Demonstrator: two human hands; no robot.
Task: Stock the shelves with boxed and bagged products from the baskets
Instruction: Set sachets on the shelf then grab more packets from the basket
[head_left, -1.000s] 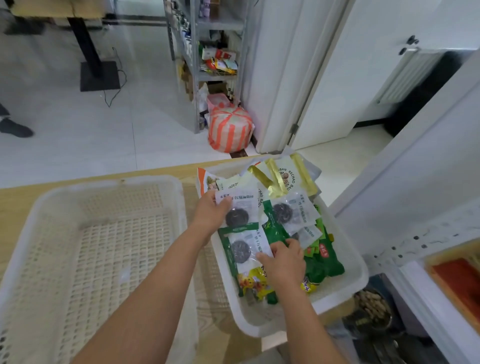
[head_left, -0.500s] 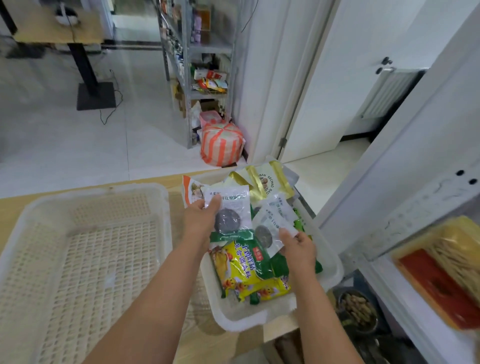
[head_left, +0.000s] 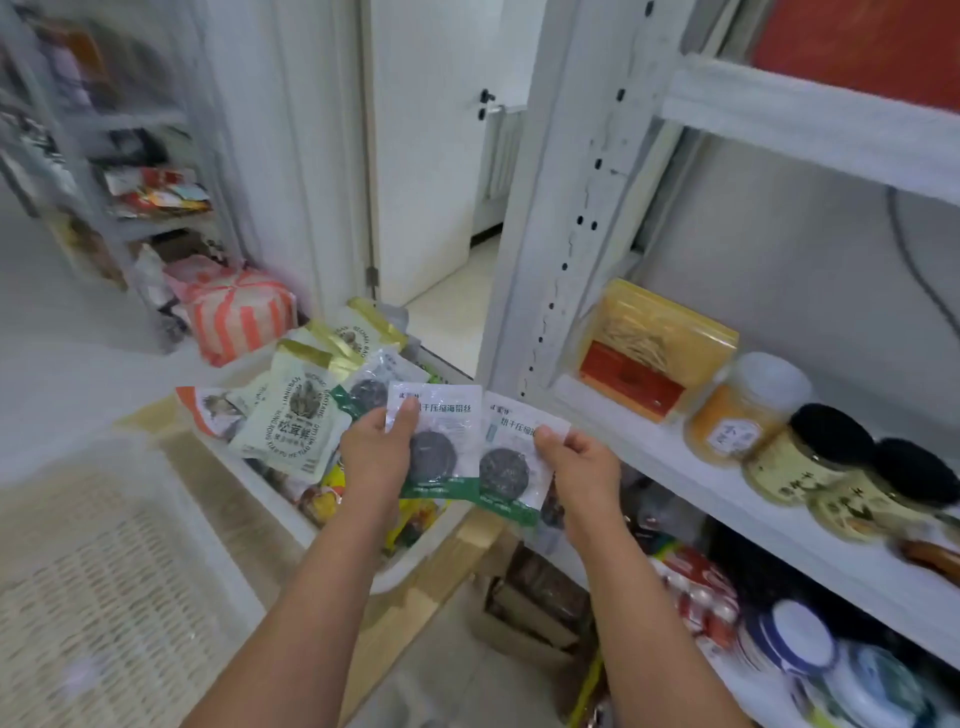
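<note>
My left hand (head_left: 376, 457) holds a white-and-green seaweed packet (head_left: 441, 441) with a dark disc inside, lifted above the right basket (head_left: 410, 569). Beside it, my right hand (head_left: 582, 467) grips a second, matching seaweed packet (head_left: 506, 462) near the front of the white shelf (head_left: 691, 467). The right basket still carries several bagged goods, among them a cream mushroom bag (head_left: 296, 421) and yellow bags low down. The left basket (head_left: 104, 571) has nothing in it.
On the shelf stand a yellow-red box (head_left: 649, 348), an orange jar (head_left: 737, 410) and black-lidded jars (head_left: 810, 457). The lower shelf holds packets and tubs. A white upright post (head_left: 566, 208) flanks the shelf. A striped bag (head_left: 236, 312) and another rack stand on the floor behind.
Both hands have lifted out of the right basket, each with a seaweed packet, and swung right toward the shelf. The view turned right, bringing the shelf's goods into sight.
</note>
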